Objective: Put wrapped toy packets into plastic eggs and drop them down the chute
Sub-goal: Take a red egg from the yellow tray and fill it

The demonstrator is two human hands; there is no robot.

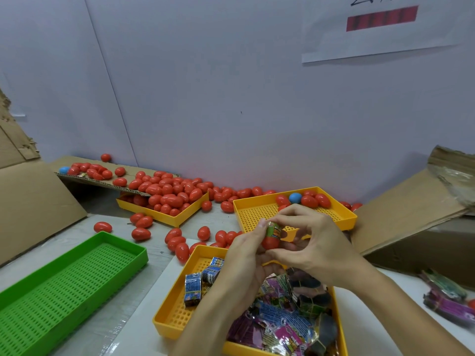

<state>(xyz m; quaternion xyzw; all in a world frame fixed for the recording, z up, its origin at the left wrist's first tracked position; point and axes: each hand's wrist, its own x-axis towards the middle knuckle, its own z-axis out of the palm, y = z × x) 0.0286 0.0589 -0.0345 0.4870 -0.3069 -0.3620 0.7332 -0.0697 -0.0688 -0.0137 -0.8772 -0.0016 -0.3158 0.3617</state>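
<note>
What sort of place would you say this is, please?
Probably a small toy-packing workstation: loose red plastic eggs heaped against the wall, yellow perforated plastic trays of wrapped toy packets, and opened brown cardboard boxes.

Red egg half [270,243]: upright, open end up, raised above the gap between the two nearer yellow trays. A green wrapped packet [274,230] with orange print stands in it, top half protruding. Remaining packets [280,312]: loose pile, purple, pink and blue wrappers, filling the right side of the near yellow tray [171,308]; a few blue folded ones [192,289] at its left. Closed red eggs [169,192]: heaped in the far-left yellow tray and strewn along the table's back edge.
</note>
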